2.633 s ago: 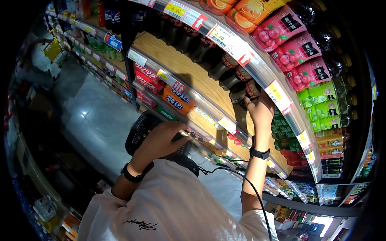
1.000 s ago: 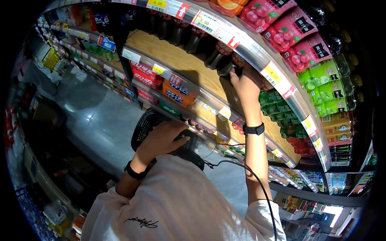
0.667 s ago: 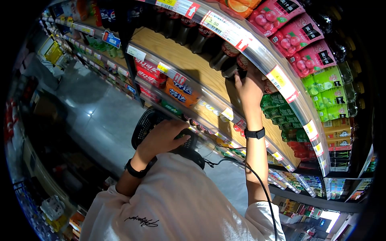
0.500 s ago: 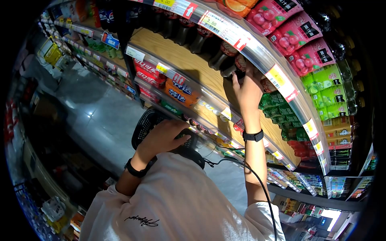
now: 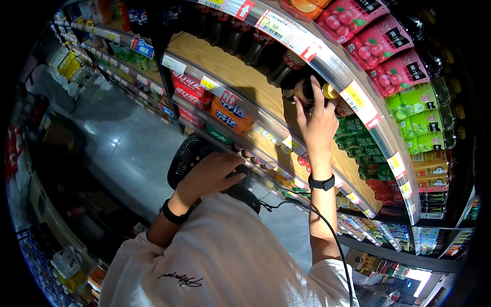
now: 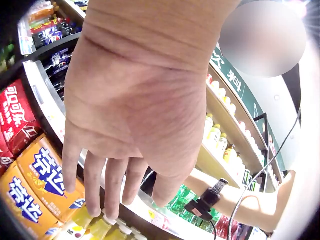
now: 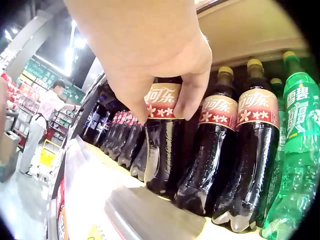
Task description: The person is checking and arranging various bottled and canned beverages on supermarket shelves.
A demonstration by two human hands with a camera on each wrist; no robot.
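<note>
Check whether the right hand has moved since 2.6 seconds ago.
Yes. In the head view, the right hand has shifted left along the shelf, now farther from the fixed 4.00 price tag; it grips a cola bottle.

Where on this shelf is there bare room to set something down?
Bare wood lies between the front rail and the row of cola bottles, left of the right hand, and also before the green bottles. It is crowded around the gripped bottle: other cola bottles stand close on both sides.
</note>
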